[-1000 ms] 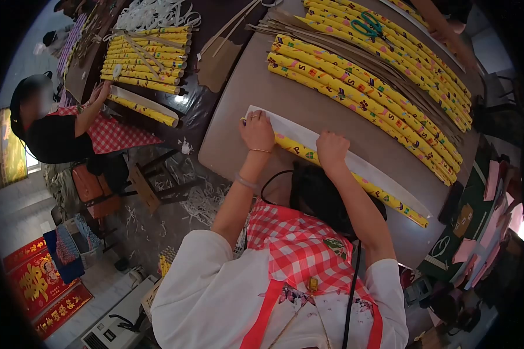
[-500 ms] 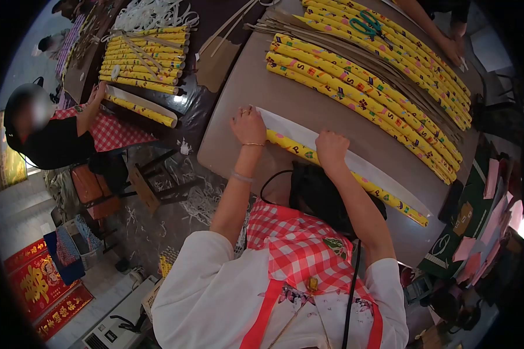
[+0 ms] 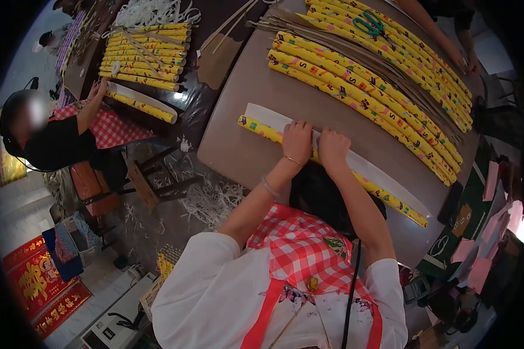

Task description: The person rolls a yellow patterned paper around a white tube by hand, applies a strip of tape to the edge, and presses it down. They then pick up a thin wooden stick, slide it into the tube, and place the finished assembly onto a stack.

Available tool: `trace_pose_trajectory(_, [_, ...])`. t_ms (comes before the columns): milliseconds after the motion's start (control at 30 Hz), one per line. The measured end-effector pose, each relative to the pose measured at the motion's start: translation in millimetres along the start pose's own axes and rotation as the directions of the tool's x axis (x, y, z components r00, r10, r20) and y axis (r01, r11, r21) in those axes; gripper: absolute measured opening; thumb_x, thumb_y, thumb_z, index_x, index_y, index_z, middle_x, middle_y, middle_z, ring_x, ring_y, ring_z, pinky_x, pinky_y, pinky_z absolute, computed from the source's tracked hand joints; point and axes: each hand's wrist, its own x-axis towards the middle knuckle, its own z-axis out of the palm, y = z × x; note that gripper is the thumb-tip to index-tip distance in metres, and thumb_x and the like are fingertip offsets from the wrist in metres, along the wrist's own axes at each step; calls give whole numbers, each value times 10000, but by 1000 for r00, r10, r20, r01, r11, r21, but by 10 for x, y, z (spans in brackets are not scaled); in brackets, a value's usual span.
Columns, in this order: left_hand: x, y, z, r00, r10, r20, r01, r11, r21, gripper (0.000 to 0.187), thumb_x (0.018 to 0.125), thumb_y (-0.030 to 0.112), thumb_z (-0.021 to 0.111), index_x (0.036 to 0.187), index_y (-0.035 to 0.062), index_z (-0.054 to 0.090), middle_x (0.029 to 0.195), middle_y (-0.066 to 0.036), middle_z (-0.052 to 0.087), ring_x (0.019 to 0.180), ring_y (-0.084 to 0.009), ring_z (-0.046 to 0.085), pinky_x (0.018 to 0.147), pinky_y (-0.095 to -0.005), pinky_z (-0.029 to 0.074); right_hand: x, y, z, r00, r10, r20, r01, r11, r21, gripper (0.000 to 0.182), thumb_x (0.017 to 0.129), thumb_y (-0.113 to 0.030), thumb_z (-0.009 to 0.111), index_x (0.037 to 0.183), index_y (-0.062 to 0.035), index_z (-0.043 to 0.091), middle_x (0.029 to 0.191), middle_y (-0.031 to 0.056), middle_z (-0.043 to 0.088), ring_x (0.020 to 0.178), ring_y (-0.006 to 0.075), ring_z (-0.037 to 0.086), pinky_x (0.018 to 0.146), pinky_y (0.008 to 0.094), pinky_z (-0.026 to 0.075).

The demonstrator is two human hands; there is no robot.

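Yellow printed paper, white on its inner side, lies part-rolled as a long tube [image 3: 259,129] on the brown table [image 3: 224,122]; the white flap [image 3: 381,175] spreads along its far side. Left hand [image 3: 297,143]: fingers bent down over the tube, near its middle, closed rather than spread (ring on one finger); thumb hidden, so grip underneath cannot be told. Right hand [image 3: 333,149]: curled almost to a fist on the tube, knuckles up, just beside the left; fingertips out of sight. Both forearms reach up from the body and angle inward to the tube, left wrist with a thin bangle. Beyond the tube, apart from it: yellow rolls [image 3: 364,100] side by side, green-handled scissors [image 3: 368,24] on those farther off. Well left of the tube, a co-worker [image 3: 58,139] has a hand at another yellow roll [image 3: 141,106].
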Motion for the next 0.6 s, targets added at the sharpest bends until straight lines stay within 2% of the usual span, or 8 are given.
trace_pose_trajectory(67, [51,6,141,986,-99,135,109,991,-75,132,732,76,631,860,49,618,825,-136,596,837,-336,574,715,-418,458,-9,6,-40,1000,-18,-20,17,1000,-12,94,753,-141,569,689,-124,635,609,47,636,620,221,647,525,343,470])
trace_pose_trajectory(100, [76,1,199,986,-98,134,109,991,-75,132,732,76,631,860,49,618,825,-136,596,837,-336,574,715,-418,458,-7,9,-31,1000,-17,-20,17,1000,-12,94,753,-141,569,689,-124,635,609,47,636,620,221,647,525,343,470])
trace_pose_trajectory(167, [131,-39,297,962,-182,202,226,949,-219,126,721,84,646,830,24,624,807,-169,612,785,-362,586,680,-424,478,1,6,-9,1000,3,-21,-3,1000,14,99,765,-153,564,697,-125,630,614,45,640,614,220,651,520,348,469])
trace_pose_trajectory(267, [205,-118,379,947,-202,252,277,909,-312,132,700,96,671,791,9,631,777,-175,628,755,-362,599,691,-421,489,9,9,-33,1000,5,-8,-5,1000,31,111,776,-165,558,700,-126,628,623,49,646,605,215,656,510,349,468])
trace_pose_trajectory(600, [200,-71,296,931,-243,272,328,886,-329,159,650,92,708,766,17,630,778,-172,633,746,-345,605,675,-400,488,1,159,-136,999,-44,16,42,994,104,170,773,-231,566,686,-103,636,622,81,645,584,258,656,512,373,492])
